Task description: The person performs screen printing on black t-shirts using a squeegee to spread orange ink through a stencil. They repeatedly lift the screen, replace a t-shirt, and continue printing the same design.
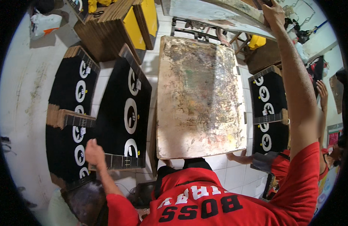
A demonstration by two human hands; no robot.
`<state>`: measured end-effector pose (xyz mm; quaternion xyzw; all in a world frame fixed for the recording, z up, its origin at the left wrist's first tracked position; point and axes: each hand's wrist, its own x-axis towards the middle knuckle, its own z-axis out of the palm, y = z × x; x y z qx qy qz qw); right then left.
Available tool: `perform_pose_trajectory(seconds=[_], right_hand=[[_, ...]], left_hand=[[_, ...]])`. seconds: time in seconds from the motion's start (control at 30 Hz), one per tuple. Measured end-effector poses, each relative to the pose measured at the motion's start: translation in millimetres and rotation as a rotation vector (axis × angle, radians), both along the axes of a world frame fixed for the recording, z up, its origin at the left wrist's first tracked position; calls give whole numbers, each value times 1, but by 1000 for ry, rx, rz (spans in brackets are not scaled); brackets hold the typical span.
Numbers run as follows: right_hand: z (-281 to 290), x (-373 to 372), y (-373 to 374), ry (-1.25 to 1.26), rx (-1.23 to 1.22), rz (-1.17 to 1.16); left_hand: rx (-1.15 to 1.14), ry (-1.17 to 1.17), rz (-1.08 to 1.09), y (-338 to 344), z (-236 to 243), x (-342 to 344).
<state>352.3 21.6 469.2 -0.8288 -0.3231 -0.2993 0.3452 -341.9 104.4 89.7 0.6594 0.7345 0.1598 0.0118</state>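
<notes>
My right hand (275, 16) is raised at the far right, its fingers closed around the edge of a lifted wooden-framed panel (219, 17). The panel is tilted up beyond the far end of a paint-stained table (200, 101). At the left, my left hand (95, 153) is closed at the near left corner of a black cardboard sheet (113, 109) printed with white round shapes. That sheet hangs slanted beside the table, above the floor. The fingertips of my left hand are partly hidden.
Stacks of similar black printed cardboard stand at the left (63, 139) and right (270, 109). A thick stack of brown cardboard with yellow faces (113, 30) leans at the far left. A person in red (281, 165) is close on my right, with a raised hand (322, 90).
</notes>
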Motion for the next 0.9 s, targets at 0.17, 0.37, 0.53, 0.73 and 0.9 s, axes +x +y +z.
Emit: perform_pose_trajectory(seconds=[0.17, 0.37, 0.53, 0.73, 0.9], right_hand=[[6, 21, 6, -66, -45, -53], [-2, 78, 14, -52, -189, -34], [-6, 79, 13, 8, -181, -40], [-2, 50, 9, -79, -209, -69], [4, 19, 2, 27, -81, -36]], left_hand=[[247, -319, 20, -14, 161, -177], [396, -613, 199, -35, 186, -326], [288, -1051, 266, -80, 59, -257], [-108, -1095, 286, -121, -58, -101], [-378, -856, -90, -110, -113, 17]])
